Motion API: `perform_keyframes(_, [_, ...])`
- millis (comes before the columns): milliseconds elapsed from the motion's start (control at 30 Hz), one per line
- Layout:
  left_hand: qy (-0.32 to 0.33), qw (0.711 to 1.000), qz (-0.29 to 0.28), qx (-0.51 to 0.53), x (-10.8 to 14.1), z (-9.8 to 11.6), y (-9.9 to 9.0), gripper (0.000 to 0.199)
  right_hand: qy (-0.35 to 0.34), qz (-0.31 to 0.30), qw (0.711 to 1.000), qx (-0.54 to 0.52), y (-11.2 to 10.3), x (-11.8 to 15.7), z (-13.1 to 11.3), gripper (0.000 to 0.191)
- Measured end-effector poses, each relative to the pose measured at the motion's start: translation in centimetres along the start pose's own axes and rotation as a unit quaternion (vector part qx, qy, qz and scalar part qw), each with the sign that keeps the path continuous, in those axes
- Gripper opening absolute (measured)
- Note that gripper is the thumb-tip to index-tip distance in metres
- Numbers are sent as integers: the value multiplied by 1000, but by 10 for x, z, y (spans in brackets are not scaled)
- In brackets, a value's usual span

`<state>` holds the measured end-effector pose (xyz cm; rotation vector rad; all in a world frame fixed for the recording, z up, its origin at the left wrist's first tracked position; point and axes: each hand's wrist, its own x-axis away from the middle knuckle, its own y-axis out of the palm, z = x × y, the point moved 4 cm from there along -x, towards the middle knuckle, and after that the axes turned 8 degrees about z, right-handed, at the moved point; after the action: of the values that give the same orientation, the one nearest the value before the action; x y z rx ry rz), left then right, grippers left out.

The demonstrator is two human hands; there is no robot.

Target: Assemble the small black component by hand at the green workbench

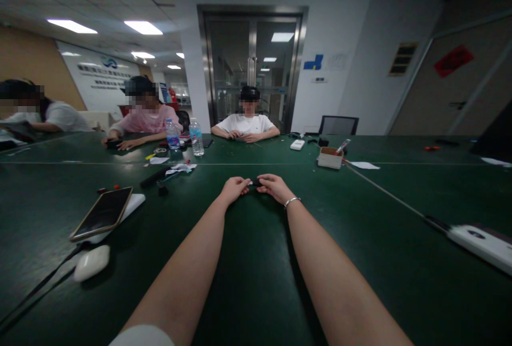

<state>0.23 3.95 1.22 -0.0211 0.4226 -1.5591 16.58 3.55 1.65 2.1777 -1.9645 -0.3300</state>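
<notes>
Out in front of me, both arms reach over the dark green table [256,260]. My right hand [274,187], with a silver bracelet [292,202] on the wrist, is closed round a small black object [255,182]. At that object's left end, which looks pale or metallic, the thumb and fingers of my left hand [234,190] are pinched. The object is too small and dark for me to tell its kind, and the fingers cover much of it. Both hands are close together, just above or resting on the tabletop.
Left of me lie a phone [104,211] on a white slab, a white earbud case [93,263] and a cable. Further off stand two water bottles [196,137] and a small box [330,158]. A white power strip [480,242] lies right. Several people sit across the table.
</notes>
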Motion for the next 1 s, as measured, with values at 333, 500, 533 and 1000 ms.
perform_keyframes(333, [1,1000,-1,-5,-2,-2,-1,36,-4,-5,1000,-1,-2,0,1,15])
perform_keyframes(500, [-3,1000,-1,-13,-2,-2,-1,38,-3,-8,1000,-6,-3,1,0,18])
perform_keyframes(533, [-4,1000,0,-13,-2,-2,0,38,-3,-8,1000,-7,-3,1,1,18])
perform_keyframes(1000, [-9,999,4,-49,-4,-5,-2,51,-2,-30,1000,-5,-1,4,-1,22])
